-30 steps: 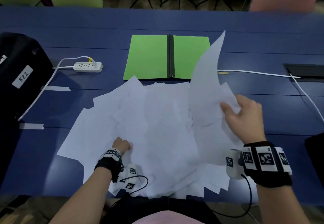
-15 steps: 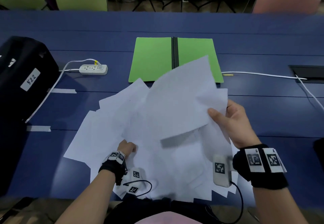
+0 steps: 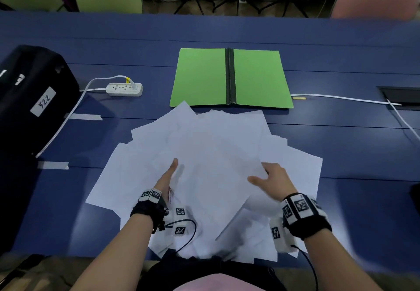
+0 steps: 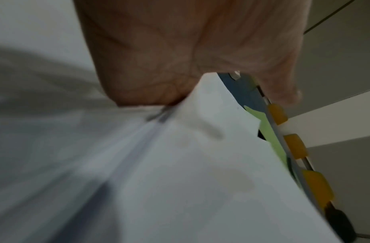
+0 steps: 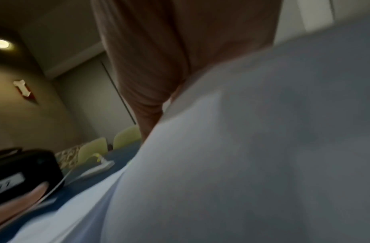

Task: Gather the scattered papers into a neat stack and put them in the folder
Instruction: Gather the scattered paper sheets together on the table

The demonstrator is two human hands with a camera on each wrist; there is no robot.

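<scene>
Both hands worked the papers (image 3: 211,154): left hand (image 3: 167,177) lay flat on them, right hand (image 3: 271,180) pinched a sheet's edge.

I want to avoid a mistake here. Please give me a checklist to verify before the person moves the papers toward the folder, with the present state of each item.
1. Folder lies open and flat: ok.
2. Folder is bare, nothing lying on its pages: ok, though one sheet corner reaches its near edge.
3. Papers squared into a neat stack: not ok; they fan out in many directions on the table.
4. Right hand has hold of sheets: ok; thumb on top, fingers under a raised bundle.
5. Left hand has a grip: cannot tell; it rests edge-on among the papers, fingers mostly hidden.
6. All sheets collected: not ok; many lie loose near the table's front edge.
</scene>
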